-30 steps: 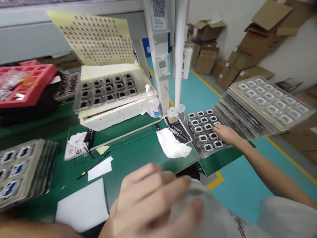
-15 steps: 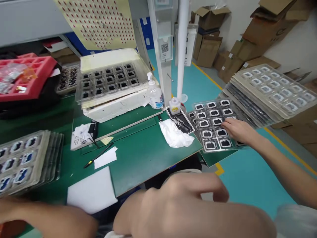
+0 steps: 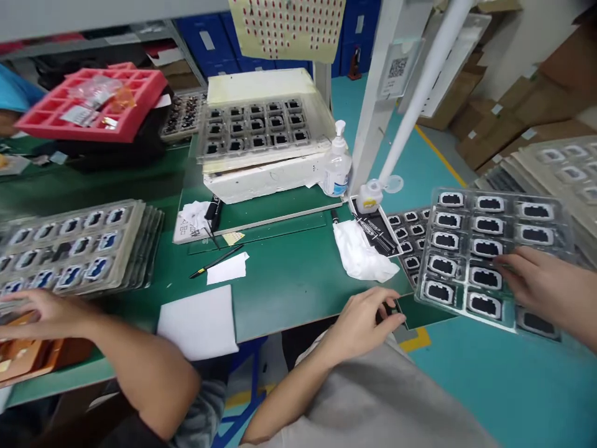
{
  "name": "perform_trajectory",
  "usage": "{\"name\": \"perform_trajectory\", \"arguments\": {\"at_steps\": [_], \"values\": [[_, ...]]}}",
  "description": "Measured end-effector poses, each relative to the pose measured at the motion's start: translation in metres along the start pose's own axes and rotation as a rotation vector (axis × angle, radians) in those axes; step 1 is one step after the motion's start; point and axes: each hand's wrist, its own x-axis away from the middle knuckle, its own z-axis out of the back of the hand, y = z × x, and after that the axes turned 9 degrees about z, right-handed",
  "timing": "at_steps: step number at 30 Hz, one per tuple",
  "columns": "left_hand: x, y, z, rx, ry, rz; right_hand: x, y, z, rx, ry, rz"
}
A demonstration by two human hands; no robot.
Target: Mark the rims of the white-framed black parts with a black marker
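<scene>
At the right, my right hand (image 3: 536,274) grips a clear plastic tray (image 3: 461,249) by its inner ridges, with the fingertips between the pockets. The tray holds rows of black parts with white rims and hangs tilted beside the bench corner. More black parts lie in another tray (image 3: 410,233) just behind it. My left hand (image 3: 368,317) is near the bench's front edge, its thumb and index finger apart in a loose curve. Nothing held shows in it. A crumpled white cloth (image 3: 364,252) lies just beyond that hand.
Another person's hand (image 3: 41,311) is over an orange fixture (image 3: 60,358) at the left, below stacked trays (image 3: 130,249). A pump bottle (image 3: 337,165), a small jar (image 3: 370,198) and a white foam block (image 3: 270,180) stand behind. More trays (image 3: 550,162) are stacked at the right.
The view has swung to the right hand side's trays less closely, shifting the bench rightward in view. My right hand's tray now appears nearer and raised. My left hand has moved farther forward.
</scene>
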Motion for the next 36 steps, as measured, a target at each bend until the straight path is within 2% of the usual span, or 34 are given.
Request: {"name": "perform_trajectory", "arguments": {"at_steps": [3,6,9,11,12,16,19,22,24,26,28,30,31,33,36], "values": [[-0.003,-0.009,-0.019,0.1,-0.025,0.116,-0.006,-0.016,0.019,-0.01,0.069,0.064],[-0.003,-0.005,-0.024,0.275,-0.058,0.18,-0.017,-0.054,0.042,-0.158,0.162,0.05],[-0.001,0.001,-0.026,0.581,-0.023,0.134,-0.035,-0.107,0.063,-0.266,0.248,-0.142],[0.005,0.005,-0.026,0.826,0.052,0.074,-0.05,-0.14,0.072,-0.278,0.32,-0.199],[0.009,0.007,-0.025,0.924,0.107,0.046,-0.059,-0.154,0.074,-0.323,0.372,-0.118],[0.027,0.009,-0.009,0.998,0.339,-0.01,-0.088,-0.198,0.071,-0.47,0.515,-0.087],[0.039,-0.001,0.012,1.008,0.467,-0.025,-0.1,-0.22,0.072,-0.589,0.525,-0.052],[0.052,-0.014,0.039,0.979,0.629,-0.082,-0.104,-0.222,0.08,-0.709,0.593,0.003],[0.062,-0.021,0.062,0.947,0.75,-0.093,-0.103,-0.213,0.081,-0.624,0.688,-0.067],[0.074,-0.024,0.088,0.924,0.853,-0.049,-0.104,-0.203,0.074,-0.505,0.694,-0.19],[0.085,-0.026,0.116,0.9,0.928,0.007,-0.109,-0.197,0.059,-0.593,0.604,-0.217],[0.093,-0.028,0.145,0.863,0.952,0.043,-0.117,-0.201,0.039,-0.901,0.404,-0.13],[0.096,-0.03,0.159,0.827,0.97,0.045,-0.122,-0.207,0.029,-1.019,0.364,-0.136],[0.096,-0.037,0.185,0.737,0.984,0.041,-0.134,-0.22,0.012,-1.111,0.287,-0.177],[0.088,-0.054,0.216,0.56,1.051,0.111,-0.157,-0.236,-0.003,-1.078,0.061,-0.153]]}}
